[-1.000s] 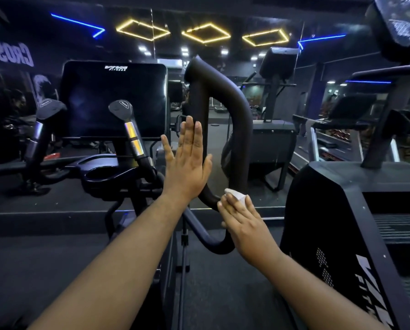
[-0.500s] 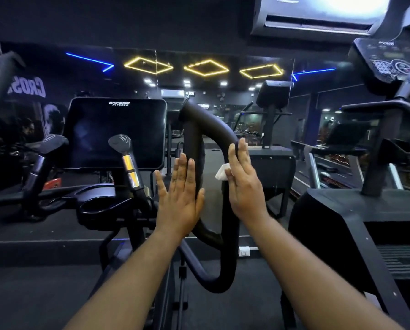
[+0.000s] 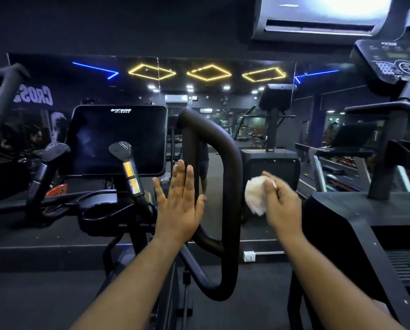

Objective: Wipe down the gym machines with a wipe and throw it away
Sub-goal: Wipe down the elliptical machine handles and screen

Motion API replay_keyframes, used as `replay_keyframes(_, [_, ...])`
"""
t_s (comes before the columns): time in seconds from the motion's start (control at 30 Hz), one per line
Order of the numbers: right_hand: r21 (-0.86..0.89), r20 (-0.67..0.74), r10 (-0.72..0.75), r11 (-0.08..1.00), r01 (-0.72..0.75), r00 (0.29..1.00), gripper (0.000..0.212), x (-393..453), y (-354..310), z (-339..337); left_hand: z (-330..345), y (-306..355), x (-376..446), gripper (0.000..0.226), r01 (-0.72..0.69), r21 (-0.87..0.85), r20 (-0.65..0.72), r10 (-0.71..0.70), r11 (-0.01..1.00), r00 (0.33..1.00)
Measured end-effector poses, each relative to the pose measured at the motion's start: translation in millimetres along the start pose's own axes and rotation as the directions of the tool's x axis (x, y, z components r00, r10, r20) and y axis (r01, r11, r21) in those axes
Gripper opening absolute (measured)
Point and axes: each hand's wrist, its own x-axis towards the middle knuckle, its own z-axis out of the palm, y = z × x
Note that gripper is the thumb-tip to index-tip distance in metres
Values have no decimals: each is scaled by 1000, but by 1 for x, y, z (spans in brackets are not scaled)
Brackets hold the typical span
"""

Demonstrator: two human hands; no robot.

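Our right hand (image 3: 280, 203) pinches the wipe (image 3: 255, 197) in curled fingers (image 3: 270, 186), just beside the loop handle's (image 3: 231, 186) outer bar, likely ready for another pass. Our left hand (image 3: 179, 206) lies flat, fingers straight, against the inner bar, seemingly steadying it. The wipe looks white, crumpled and bunched.
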Motion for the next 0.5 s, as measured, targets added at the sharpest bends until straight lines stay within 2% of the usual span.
replay_keyframes(0.07, [33,14,33,999,-34,999,26,11,-13,-1,-3,2,-1,80,17,33,17,-17,999,1000])
replay_keyframes(0.17, [50,27,39,998,-40,999,22,-15,-9,0,-5,8,-8,79,58,62,11,-59,996,998])
replay_keyframes(0.3, [97,55,141,985,-146,988,17,-69,32,-7,-8,39,-43,76,142,-89,50,-138,986,989])
replay_keyframes(0.37, [144,113,234,958,-249,966,15,-93,55,-12,-5,64,-72,75,196,-176,128,-175,965,976])
replay_keyframes(0.5, [226,294,356,876,-426,887,12,-125,95,-20,15,112,-136,76,337,-203,232,-289,919,929])
